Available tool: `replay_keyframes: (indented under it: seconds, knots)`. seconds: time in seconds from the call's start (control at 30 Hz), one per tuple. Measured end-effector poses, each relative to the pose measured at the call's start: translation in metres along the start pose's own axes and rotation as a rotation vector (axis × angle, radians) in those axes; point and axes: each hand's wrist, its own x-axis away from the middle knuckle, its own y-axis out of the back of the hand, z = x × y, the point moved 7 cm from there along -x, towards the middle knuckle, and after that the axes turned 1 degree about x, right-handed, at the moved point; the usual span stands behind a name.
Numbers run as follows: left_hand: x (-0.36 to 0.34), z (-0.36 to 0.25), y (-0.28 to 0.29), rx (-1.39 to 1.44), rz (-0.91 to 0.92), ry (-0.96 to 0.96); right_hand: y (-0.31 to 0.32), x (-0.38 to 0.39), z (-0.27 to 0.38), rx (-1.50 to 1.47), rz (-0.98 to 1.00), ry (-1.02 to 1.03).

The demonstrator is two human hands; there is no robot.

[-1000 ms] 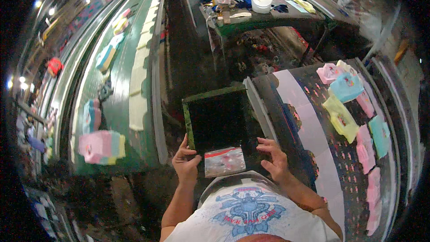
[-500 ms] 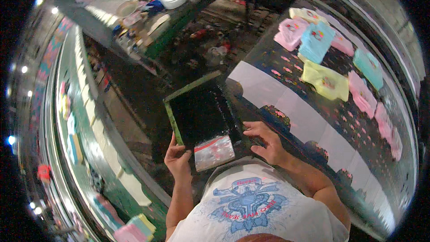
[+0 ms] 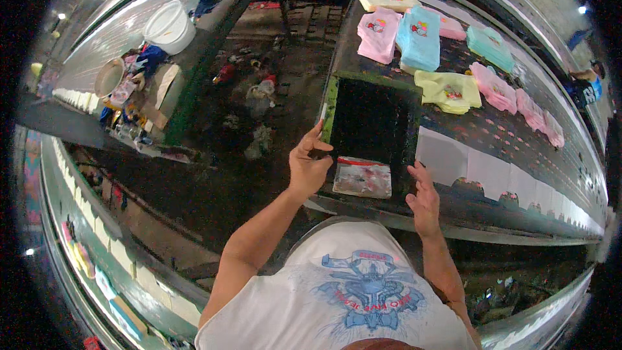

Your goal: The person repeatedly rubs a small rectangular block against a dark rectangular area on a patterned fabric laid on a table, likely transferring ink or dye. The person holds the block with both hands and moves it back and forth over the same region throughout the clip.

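A dark screen-printing frame [image 3: 330, 104] with a green, ink-stained rim is held in front of me, over the near left end of the right-hand table. My left hand [image 3: 310, 162] grips its left side, with the thumb toward the near corner. At the right edge, my right hand [image 3: 424, 201] holds the frame with the fingertips on the rim; part of that grip is hidden. Across the near end of the frame lies a squeegee-like block [image 3: 363, 178], whitish with red smears and a red strip.
Stacks of printed pink, blue and yellow cloth pieces [image 3: 420, 39] lie on the long dark table [image 3: 453, 123]. White sheets [image 3: 486, 165] line its near edge. On the left table stand a white bucket [image 3: 170, 26] and rags. A person [image 3: 586, 84] is at the far right.
I have turned to the right, and the frame has moved from the aisle to over the right-hand table. Both hands have stayed on it, and it now sits straighter.
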Motion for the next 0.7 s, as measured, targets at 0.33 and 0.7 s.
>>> replay_keyframes:
  seconds: [0.33, 0.7]
  knots:
    - [-0.008, 0.03, 0.002, -0.129, 0.161, -0.072, -0.037, 0.014, -0.015, 0.137, -0.119, -0.066]
    - [-0.003, 0.047, -0.013, -0.215, 0.172, -0.067, -0.02, 0.012, -0.024, 0.151, -0.2, -0.246]
